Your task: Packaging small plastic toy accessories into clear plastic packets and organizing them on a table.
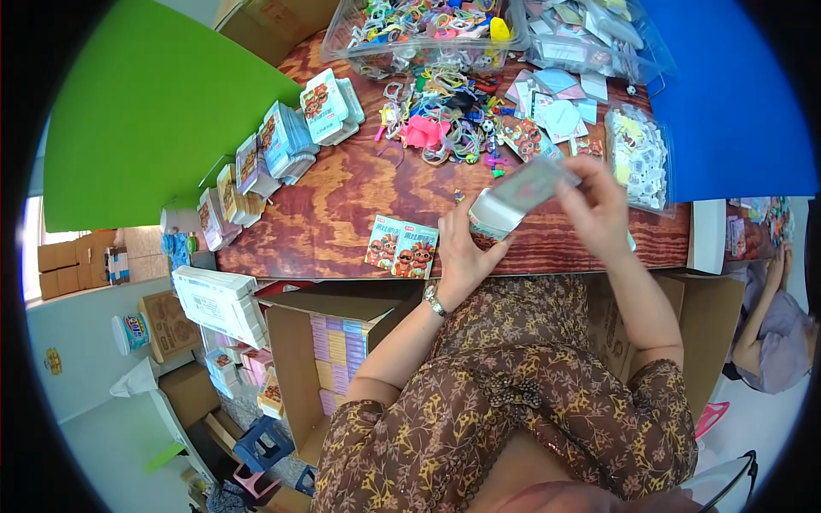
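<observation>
Head view, single frame. We see both hands raised over the near edge of the wooden counter (342, 205), working on one small printed box (513, 198). Left hand (462, 252) cups the lower end of the box, fingers closed around it; a wristwatch (434, 301) sits on that wrist. Right hand (599, 205) grips the upper end, fingers closed on the open flap. The box is tilted, held above the counter and not resting on it.

Just left of the left hand, two flat printed packets (402, 246) lie side by side on the counter. Further out, a heap of coloured trinkets and rings (445, 120) spreads across the middle, with a clear bin (342, 43) of similar items behind it. A clear bag of small cards (640, 154) lies just beyond the right hand. Along the left edge, stacks of flattened boxes (282, 141) stand in a row. Below the counter, an open carton (295, 368) holds pastel-coloured packs.
</observation>
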Demonstrator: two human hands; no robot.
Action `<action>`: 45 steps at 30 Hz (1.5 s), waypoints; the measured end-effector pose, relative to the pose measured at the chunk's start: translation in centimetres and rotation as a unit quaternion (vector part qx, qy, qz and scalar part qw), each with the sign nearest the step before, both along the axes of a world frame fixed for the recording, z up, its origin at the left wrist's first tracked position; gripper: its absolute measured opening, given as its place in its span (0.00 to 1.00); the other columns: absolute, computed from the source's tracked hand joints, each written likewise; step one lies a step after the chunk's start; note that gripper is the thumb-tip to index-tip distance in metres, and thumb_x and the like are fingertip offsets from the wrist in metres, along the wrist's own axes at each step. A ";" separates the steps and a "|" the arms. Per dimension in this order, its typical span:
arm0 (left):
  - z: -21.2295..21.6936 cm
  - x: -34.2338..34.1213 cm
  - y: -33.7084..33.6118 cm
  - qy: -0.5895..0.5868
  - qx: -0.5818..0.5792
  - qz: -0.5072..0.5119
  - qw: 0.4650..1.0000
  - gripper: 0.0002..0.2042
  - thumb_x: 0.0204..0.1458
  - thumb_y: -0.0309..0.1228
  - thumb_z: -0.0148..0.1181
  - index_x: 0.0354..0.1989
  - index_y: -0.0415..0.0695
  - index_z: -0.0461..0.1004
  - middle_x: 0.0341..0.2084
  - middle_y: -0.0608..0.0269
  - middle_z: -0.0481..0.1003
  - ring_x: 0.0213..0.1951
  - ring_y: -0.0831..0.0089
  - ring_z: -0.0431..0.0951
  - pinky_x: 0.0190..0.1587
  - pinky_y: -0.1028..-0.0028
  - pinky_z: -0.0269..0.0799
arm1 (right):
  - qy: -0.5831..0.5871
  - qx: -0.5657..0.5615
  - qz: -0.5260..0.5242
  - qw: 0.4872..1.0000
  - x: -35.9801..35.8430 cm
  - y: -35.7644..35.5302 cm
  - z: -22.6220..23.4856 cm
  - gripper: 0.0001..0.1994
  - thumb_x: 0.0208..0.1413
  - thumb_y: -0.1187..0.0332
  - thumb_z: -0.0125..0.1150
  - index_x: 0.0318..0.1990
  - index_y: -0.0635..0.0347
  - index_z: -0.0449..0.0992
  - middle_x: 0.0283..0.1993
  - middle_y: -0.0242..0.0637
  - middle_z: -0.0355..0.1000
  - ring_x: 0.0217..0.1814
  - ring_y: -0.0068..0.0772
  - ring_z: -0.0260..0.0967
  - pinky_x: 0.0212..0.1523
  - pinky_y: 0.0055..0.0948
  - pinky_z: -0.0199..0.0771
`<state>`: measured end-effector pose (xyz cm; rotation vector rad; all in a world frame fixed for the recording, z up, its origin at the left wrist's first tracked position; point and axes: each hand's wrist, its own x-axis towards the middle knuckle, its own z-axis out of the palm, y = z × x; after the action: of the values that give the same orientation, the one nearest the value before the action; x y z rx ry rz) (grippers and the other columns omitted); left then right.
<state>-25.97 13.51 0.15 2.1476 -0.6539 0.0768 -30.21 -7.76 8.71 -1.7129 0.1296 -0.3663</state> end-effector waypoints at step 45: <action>0.4 -1.8 3.8 0.059 0.000 -0.001 0.998 0.41 0.38 0.35 0.79 0.62 0.39 0.63 0.46 0.48 0.71 0.49 0.49 0.69 0.53 0.56 0.67 | 0.089 -0.535 0.034 0.840 14.5 3.6 -9.6 0.12 0.55 0.56 0.65 0.40 0.53 0.81 0.43 0.40 0.76 0.47 0.46 0.76 0.45 0.44 0.77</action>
<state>-27.81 17.28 0.51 2.1329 -0.5883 -0.0505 -15.68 -4.17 -0.93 -2.8616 -0.0182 -0.2213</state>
